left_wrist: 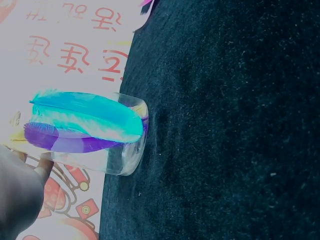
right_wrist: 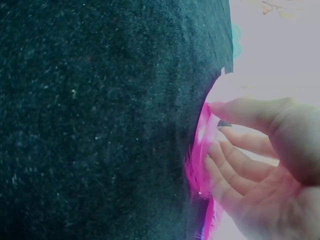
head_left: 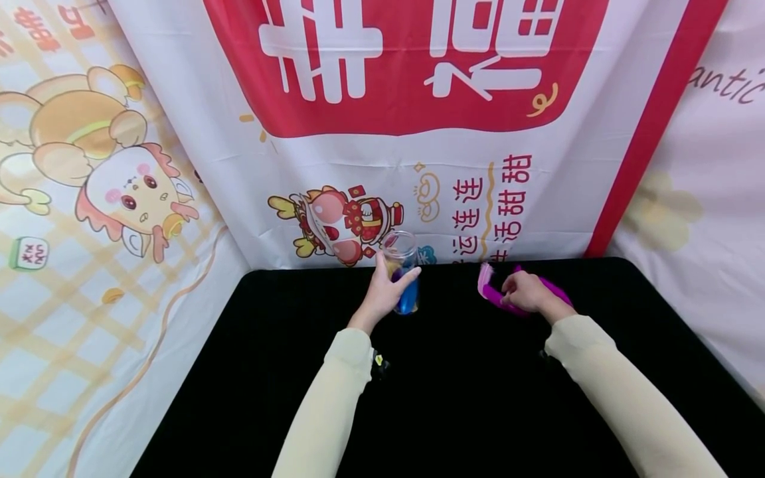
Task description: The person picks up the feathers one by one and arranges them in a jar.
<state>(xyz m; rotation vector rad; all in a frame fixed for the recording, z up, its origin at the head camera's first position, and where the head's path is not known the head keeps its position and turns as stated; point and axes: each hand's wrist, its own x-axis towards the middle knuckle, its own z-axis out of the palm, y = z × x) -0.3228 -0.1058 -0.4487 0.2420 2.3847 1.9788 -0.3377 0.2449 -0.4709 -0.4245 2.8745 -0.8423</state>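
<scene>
My left hand (head_left: 384,289) grips a clear cup (head_left: 402,247), its thumb and fingers around the side. Inside the cup lie a blue feather (left_wrist: 87,116), a purple feather (left_wrist: 75,140) and something yellow, partly hidden. Over at the right, my right hand (head_left: 526,291) pinches a magenta feather (right_wrist: 201,145) between thumb and fingers, at the table's far side. Another magenta feather (head_left: 556,290) shows beyond that hand, mostly covered by it. A pale pink feather (head_left: 485,273) tip sticks up left of the right hand.
Both hands work over a black cloth-covered table (head_left: 454,398). A white and red printed curtain (head_left: 394,153) hangs right behind its far edge. Patterned cloths stand at the left (head_left: 72,265) and right (head_left: 705,219) sides.
</scene>
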